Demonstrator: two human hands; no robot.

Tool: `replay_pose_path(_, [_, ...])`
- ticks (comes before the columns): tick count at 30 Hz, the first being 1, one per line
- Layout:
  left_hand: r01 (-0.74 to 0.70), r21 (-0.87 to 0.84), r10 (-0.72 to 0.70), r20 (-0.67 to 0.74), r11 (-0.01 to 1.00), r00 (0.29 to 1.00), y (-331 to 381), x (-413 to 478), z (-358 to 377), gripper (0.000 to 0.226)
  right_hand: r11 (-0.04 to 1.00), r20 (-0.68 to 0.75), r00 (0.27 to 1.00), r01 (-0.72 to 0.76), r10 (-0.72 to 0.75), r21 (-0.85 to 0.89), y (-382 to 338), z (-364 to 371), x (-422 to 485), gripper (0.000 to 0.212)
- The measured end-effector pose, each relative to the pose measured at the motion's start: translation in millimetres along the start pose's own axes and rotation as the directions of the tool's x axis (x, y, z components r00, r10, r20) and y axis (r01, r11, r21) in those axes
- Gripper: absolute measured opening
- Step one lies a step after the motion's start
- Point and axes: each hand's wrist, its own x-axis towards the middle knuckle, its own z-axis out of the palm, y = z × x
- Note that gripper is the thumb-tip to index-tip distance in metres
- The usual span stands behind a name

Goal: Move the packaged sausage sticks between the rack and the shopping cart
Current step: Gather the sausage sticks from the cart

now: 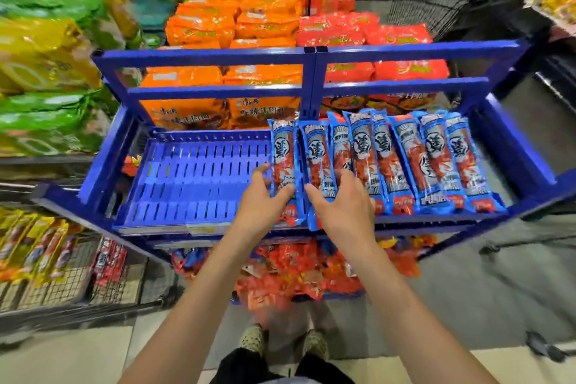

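Note:
Several blue packs of sausage sticks (436, 159) lie side by side on the right half of the blue rack's slotted shelf (193, 178). My left hand (265, 199) grips the lower end of the leftmost pack (283, 150). Beside it, my right hand (339, 199) holds the bottom of the second pack (318, 159), fingers curled over it. Both packs still rest on the shelf. A black wire shopping cart (430, 9) stands behind the rack at the upper right.
Orange and red noodle bags (265, 22) are stacked behind the blue rack frame (311, 54). Yellow and green bags (46, 50) fill shelves on the left. A wire basket of snacks (62, 259) sits at lower left. Red packs (296, 271) lie on the lower shelf.

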Motion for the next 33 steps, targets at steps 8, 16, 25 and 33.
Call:
replay_pose_path(8, [-0.008,0.073,0.012,-0.043,0.997,0.999,-6,-11,-3,0.061,0.998,-0.045,0.997,0.064,-0.064,0.010,3,0,-2,0.073])
replay_pose_path(16, [-0.060,0.040,0.064,-0.109,0.997,0.992,-11,-40,-27,0.037,0.908,-0.006,0.919,0.390,-0.394,0.157,-16,-20,2,0.032])
replay_pose_path(25, [0.054,-0.201,-0.136,-0.418,0.978,0.898,-87,-97,-100,0.008,0.758,0.307,0.696,0.560,-0.649,0.333,-92,9,-38,0.030])
replay_pose_path(33, [0.263,-0.414,-0.472,-0.566,0.872,0.676,-214,-194,-153,0.005,0.564,0.618,0.240,0.721,-0.748,0.403,-140,115,-117,0.027])
